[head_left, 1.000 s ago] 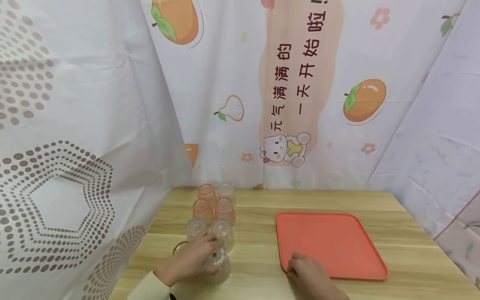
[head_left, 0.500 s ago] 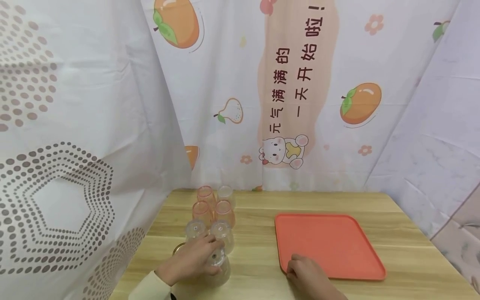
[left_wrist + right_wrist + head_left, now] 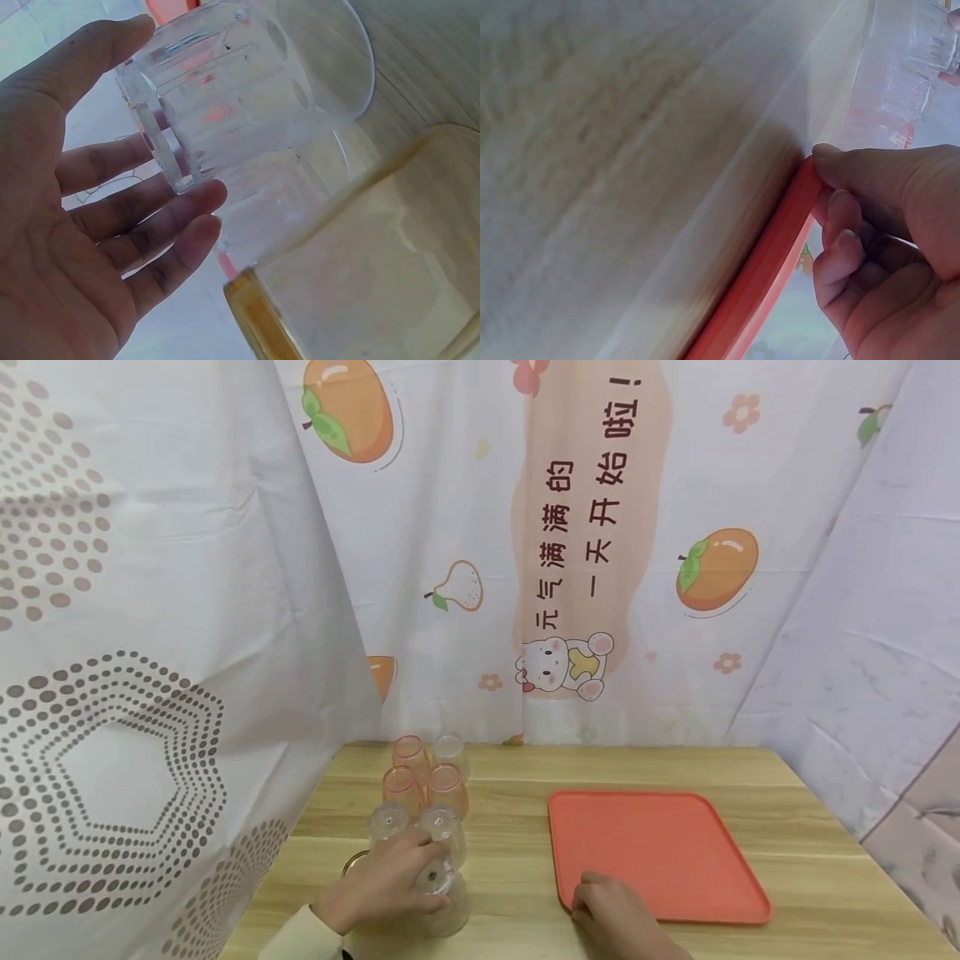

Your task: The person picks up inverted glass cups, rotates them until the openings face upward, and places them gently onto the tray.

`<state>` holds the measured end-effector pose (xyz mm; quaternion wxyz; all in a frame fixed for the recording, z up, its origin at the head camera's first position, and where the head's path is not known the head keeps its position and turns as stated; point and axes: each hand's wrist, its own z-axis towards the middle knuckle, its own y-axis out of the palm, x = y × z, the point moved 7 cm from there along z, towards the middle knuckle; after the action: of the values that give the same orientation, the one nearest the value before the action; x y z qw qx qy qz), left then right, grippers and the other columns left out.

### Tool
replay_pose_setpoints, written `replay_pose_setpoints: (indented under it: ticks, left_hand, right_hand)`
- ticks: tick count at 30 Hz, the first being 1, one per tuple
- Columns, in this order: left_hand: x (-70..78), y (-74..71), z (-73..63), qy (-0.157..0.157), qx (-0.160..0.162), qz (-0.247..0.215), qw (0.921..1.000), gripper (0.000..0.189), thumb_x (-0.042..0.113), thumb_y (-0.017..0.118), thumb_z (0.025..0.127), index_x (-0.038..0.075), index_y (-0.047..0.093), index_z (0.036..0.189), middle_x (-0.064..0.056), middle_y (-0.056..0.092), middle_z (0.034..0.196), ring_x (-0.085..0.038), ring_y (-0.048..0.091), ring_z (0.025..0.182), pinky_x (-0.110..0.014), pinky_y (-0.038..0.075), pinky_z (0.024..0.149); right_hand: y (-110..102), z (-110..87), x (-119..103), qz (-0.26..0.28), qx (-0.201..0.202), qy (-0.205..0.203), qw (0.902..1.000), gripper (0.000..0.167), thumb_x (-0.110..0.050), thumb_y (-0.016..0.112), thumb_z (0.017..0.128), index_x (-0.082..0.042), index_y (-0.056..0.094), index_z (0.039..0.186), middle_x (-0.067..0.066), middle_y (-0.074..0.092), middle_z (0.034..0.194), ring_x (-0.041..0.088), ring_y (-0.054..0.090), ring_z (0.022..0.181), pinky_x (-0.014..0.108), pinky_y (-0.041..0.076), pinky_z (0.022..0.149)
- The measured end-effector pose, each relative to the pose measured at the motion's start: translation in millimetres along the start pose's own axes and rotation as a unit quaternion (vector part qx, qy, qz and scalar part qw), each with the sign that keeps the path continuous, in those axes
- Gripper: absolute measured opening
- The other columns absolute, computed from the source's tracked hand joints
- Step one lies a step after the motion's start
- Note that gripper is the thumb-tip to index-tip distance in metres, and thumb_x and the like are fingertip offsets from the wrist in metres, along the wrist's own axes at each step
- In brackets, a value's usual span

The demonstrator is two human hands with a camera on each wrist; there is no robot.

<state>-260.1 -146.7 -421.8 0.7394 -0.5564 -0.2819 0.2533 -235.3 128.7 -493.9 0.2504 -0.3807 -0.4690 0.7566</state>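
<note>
My left hand (image 3: 386, 881) grips a clear cup (image 3: 452, 914) by its upturned base. In the left wrist view the thumb lies on one side of that cup (image 3: 247, 82) and the fingertips on the other, its wide mouth toward the table. Beside it is an amber-tinted cup (image 3: 367, 255) with a gold band, mostly hidden by the hand in the head view. My right hand (image 3: 618, 914) pinches the near left corner of a red tray (image 3: 660, 856). The right wrist view shows the thumb on the tray's edge (image 3: 761, 281), the other fingers curled in.
Behind the left hand stand two more clear cups (image 3: 444, 835), then pink-tinted cups (image 3: 447, 793) and another clear one (image 3: 450, 756) in close rows. The wooden table (image 3: 510, 843) runs between cups and tray. Printed curtains (image 3: 450, 635) hang at the back and sides.
The clear cup in my left hand has shifted slightly to the right. My right hand stays at the tray's corner. The head view has tilted up a little.
</note>
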Motion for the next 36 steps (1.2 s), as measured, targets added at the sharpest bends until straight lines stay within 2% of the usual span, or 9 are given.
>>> replay_pose_setpoints:
  ticks: [12, 17, 24, 32, 36]
  left_hand:
    - [10.0, -2.6, 8.2, 0.025, 0.048, -0.001, 0.9985, 0.052, 0.053, 0.084, 0.078, 0.017, 0.072, 0.114, 0.005, 0.065, 0.11, -0.012, 0.059, 0.1, -0.032, 0.053, 0.08]
    - [12.7, 0.0, 12.1, 0.026, 0.061, -0.021, 0.9976, 0.048, 0.053, 0.084, 0.079, 0.02, 0.073, 0.111, 0.009, 0.066, 0.108, -0.01, 0.059, 0.1, -0.032, 0.052, 0.081]
    - [11.6, 10.0, 15.3, -0.006, 0.043, -0.055, 0.9975, 0.053, 0.054, 0.08, 0.083, 0.016, 0.072, 0.118, 0.006, 0.068, 0.114, -0.014, 0.061, 0.107, -0.034, 0.054, 0.086]
    - [15.3, 16.4, 23.9, -0.001, 0.045, -0.08, 0.9958, 0.057, 0.055, 0.078, 0.086, 0.013, 0.071, 0.123, 0.004, 0.069, 0.118, -0.016, 0.061, 0.11, -0.035, 0.053, 0.089]
    - [16.7, 20.0, 27.2, -0.013, 0.039, -0.089, 0.9952, 0.058, 0.056, 0.077, 0.086, 0.013, 0.071, 0.125, 0.003, 0.068, 0.121, -0.015, 0.061, 0.112, -0.036, 0.053, 0.091]
  right_hand:
    - [0, 1.9, 1, -0.004, 0.002, -0.006, 1.0, 0.017, -0.006, 0.085, 0.08, -0.015, 0.072, 0.075, -0.014, 0.054, 0.076, 0.0, 0.054, 0.068, 0.022, 0.049, 0.06]
    - [1, 2.0, 3, 0.008, -0.003, -0.003, 1.0, 0.018, -0.004, 0.083, 0.081, -0.015, 0.071, 0.075, -0.015, 0.053, 0.076, -0.001, 0.053, 0.068, 0.022, 0.048, 0.059]
    - [4, 2.3, 5, 0.02, -0.014, -0.002, 0.9997, 0.019, -0.006, 0.084, 0.081, -0.016, 0.07, 0.076, -0.016, 0.052, 0.077, -0.002, 0.052, 0.068, 0.022, 0.048, 0.059]
    - [6, 2.8, 8, 0.037, -0.029, 0.007, 0.9989, 0.018, -0.005, 0.084, 0.082, -0.016, 0.071, 0.077, -0.016, 0.053, 0.077, -0.003, 0.052, 0.069, 0.022, 0.048, 0.059]
    - [7, 1.9, 8, 0.044, -0.034, 0.013, 0.9984, 0.017, -0.005, 0.083, 0.083, -0.015, 0.071, 0.077, -0.016, 0.053, 0.077, -0.002, 0.054, 0.069, 0.022, 0.049, 0.059]
